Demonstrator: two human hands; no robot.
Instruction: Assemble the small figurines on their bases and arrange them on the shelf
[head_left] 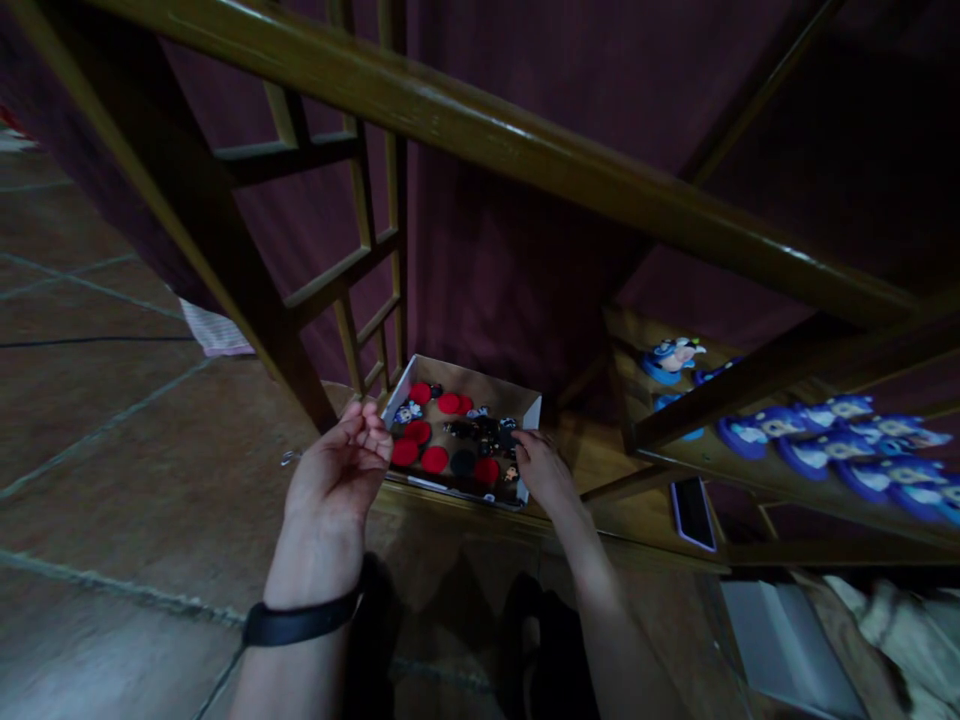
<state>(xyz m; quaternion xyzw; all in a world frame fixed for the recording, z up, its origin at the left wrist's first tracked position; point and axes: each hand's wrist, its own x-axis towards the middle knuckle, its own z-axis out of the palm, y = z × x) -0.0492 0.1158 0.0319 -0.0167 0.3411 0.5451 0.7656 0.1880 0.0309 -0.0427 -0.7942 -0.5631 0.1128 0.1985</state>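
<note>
My left hand [342,462] is palm up beside the left end of a shallow cardboard box [480,375], fingers curled in and thumb near the fingertips. What they hold, if anything, is too small to make out. A small shiny metal piece [290,457] shows just left of that wrist. Over the box's right wall reaches my right hand [544,468], its fingers bent down at small dark figures [491,435]; its grip is hidden. Inside the box lie several red discs [434,460], a black disc [463,463] and a blue-white figure [408,411].
Wooden rails [480,115] of a frame cross above and left of the box. Several blue-based figurines [825,445] stand on a wooden shelf at the right. A phone [692,513] lies on the lower board. Tiled floor [97,430] spreads at the left.
</note>
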